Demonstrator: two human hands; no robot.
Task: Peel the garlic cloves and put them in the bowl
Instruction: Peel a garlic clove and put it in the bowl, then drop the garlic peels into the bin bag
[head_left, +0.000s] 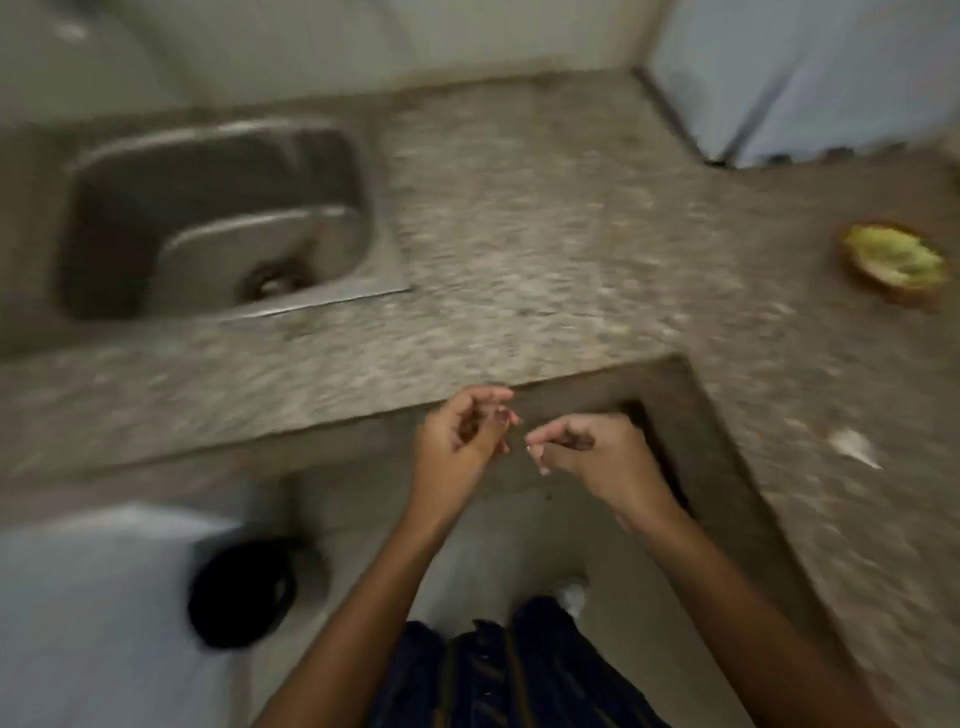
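Two hands hover close together off the inner corner of the speckled bench (519, 218), fingers curled. The left hand (462, 431) and right hand (587, 452) may each pinch something tiny; blur hides the garlic and its axis. A brown bowl (896, 265) sits far right, a sink (218, 218) left.

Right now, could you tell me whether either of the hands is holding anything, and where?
It cannot be told: the left hand and right hand have curled fingers, but blur hides whether they pinch anything.
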